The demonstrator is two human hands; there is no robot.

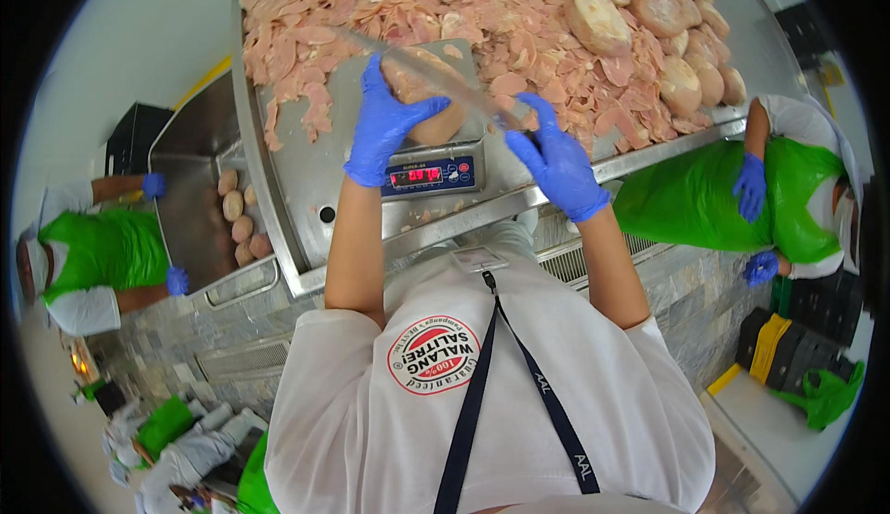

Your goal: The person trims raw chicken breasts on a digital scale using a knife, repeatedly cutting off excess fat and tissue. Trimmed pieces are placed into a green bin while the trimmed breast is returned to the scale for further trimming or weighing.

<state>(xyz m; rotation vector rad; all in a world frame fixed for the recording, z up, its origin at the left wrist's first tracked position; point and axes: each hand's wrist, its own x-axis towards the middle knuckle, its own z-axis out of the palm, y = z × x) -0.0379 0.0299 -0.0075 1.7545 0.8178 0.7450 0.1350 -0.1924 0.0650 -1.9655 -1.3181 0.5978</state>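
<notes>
On the steel platform of a digital scale [345,97] lies a large pinkish lump of boneless meat, like a ham [438,130]. My left hand [385,125], in a blue glove, cups its left and near sides, thumb and forefinger spread around it. My right hand [561,157], also gloved in blue, is closed on the handle of a long knife [436,74]. The blurred blade slants up and left across the top of the lump; whether it touches the meat I cannot tell. Most of the handle is hidden by my fingers.
Thin meat slices [306,27] cover much of the raised-edge steel table [732,129]. Whole lumps [663,9] pile up at the far right. Left of the table, a steel bin [190,157] holds several lumps. People in green aprons stand at left [102,254] and right [705,185].
</notes>
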